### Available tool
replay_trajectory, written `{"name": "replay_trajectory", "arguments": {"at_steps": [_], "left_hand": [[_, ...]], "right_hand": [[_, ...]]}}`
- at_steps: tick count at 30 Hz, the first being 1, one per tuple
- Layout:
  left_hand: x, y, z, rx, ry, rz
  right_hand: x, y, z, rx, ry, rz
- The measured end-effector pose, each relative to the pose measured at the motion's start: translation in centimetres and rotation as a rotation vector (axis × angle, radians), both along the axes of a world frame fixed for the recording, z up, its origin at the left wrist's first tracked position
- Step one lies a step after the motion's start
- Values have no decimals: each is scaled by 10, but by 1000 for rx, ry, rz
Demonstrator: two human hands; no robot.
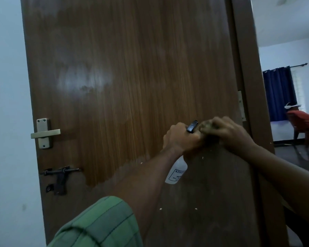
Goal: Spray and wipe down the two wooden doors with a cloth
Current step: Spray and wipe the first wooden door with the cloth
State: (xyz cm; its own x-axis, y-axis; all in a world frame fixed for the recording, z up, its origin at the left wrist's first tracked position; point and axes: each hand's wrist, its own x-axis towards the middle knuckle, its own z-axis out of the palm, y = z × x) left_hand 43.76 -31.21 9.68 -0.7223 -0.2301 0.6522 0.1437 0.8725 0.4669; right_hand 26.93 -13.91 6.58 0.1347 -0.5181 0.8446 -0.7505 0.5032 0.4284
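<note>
A brown wooden door (128,72) fills the view, shiny and wet across its upper part, dull and dusty lower down. My left hand (180,138) grips the black head of a white spray bottle (177,171), which hangs below my fist close to the door. My right hand (227,131) holds a bunched greenish-brown cloth (206,125) right beside the bottle's nozzle, near the door's right edge. Both hands touch each other at the nozzle.
A brass lever handle (45,133) and a dark sliding bolt (60,172) sit on the door's left side. The door frame (248,68) and a hinge (241,106) are on the right. Beyond lie a room with a blue curtain (278,93) and a red chair (303,120).
</note>
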Motion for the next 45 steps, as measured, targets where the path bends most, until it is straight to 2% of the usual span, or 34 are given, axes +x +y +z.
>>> {"name": "replay_trajectory", "arguments": {"at_steps": [2,3,5,7,9,11,13,15,17,20,22,24,26,31,33,35,37,40,43,45], "left_hand": [[-4,6,0,-8,-1,8],[-5,10,-1,-6,3,6],[-6,19,-3,-2,5,1],[-11,22,-6,-11,2,-9],[-14,23,-9,-15,-6,-24],[-16,23,-12,-17,-16,-24],[-20,24,-15,-15,-17,-6],[-20,29,-16,-7,-14,-14],[-20,34,-13,8,-12,-29],[-25,39,-7,-3,1,-28],[-29,42,-4,-2,11,-21],[-33,45,-3,25,-1,-40],[-34,50,-7,37,-4,-43],[-42,61,-14,5,-3,-37],[-44,63,-12,-4,-10,-29],[-48,64,-9,-2,-2,-24],[-50,65,-9,-5,7,-19],[-50,67,-11,-2,13,-21],[-52,65,-11,-20,2,-13],[-55,65,-10,-37,-6,-6]], "right_hand": [[4,-8,5,-395,-264,3],[8,-14,-2,-466,-304,-6],[11,-23,-31,-348,-218,-5],[6,-14,-67,-57,1,29],[0,2,-64,77,106,32],[-6,5,-36,-84,-10,17],[-5,0,-14,-403,-244,-12],[2,-9,-20,-549,-350,-31],[4,-11,-49,-464,-278,-42],[-5,6,-78,-176,-100,-15],[-14,13,-47,-254,-164,-22],[-15,12,-15,-493,-327,-32],[-11,8,-18,-600,-400,-37],[-12,21,-87,-335,-275,-59],[-20,26,-55,-361,-276,-57],[-22,27,-9,-503,-320,-66],[-21,24,12,-608,-354,-64],[-16,20,-38,-627,-375,-74],[-14,26,-111,-499,-353,-82],[-24,34,-86,-436,-319,-70]]}}
